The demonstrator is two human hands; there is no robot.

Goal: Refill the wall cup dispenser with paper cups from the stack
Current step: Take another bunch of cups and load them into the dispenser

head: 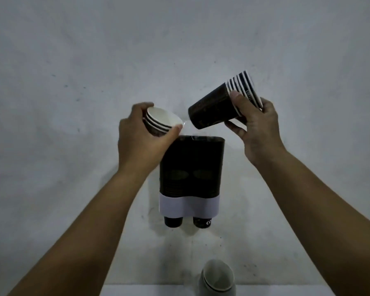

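Cups being held above wall dispenser (191,165), one nested bundle per hand.
Left hand (137,137) is gripping a short stack (161,121); right hand (255,127) is clasping a tilted stack (220,101); spare cups (218,278) are sitting below.

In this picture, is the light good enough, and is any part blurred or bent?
Head view: dim, greyish light; the dark dispenser shows little detail; cups at the bottom edge are soft and blurred; cups in the left hand and right hand look sharper; forearms splay from wide-angle distortion.
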